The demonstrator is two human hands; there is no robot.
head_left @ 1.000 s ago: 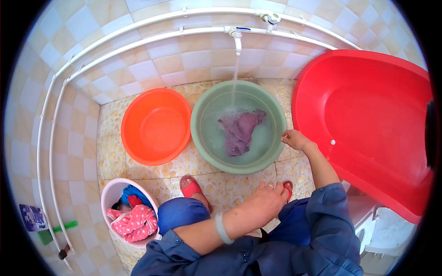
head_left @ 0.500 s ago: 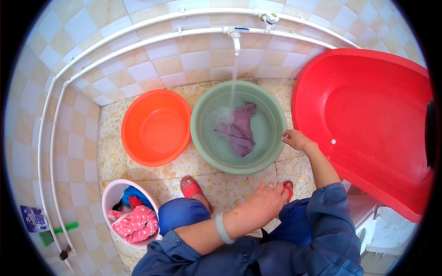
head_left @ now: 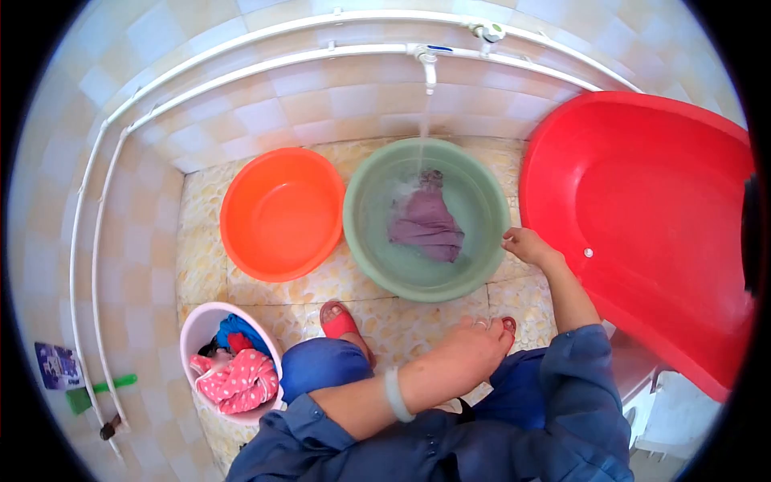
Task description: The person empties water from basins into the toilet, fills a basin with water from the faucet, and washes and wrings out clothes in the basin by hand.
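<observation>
A purple cloth (head_left: 427, 224) lies in the water of a green basin (head_left: 363, 261), under a thin stream from the white tap (head_left: 430, 72). My right hand (head_left: 528, 245) is at the basin's right rim, its fingers curled against the edge. My left hand (head_left: 474, 349), with a pale bangle at the wrist and a ring, lies across my right knee. Its fingers are extended and bent slightly downward, and nothing shows in them.
An orange basin (head_left: 281, 265) stands left of the green one. At lower left, a pink bucket (head_left: 189, 357) holds clothes, including a pink polka-dot cloth (head_left: 241, 381). A large red tub (head_left: 642, 201) leans at the right. White pipes (head_left: 241, 72) run along the tiled wall.
The whole view has shifted slightly. In the water, the purple cloth has turned, its lower end swinging to the right. Both hands keep about the same places.
</observation>
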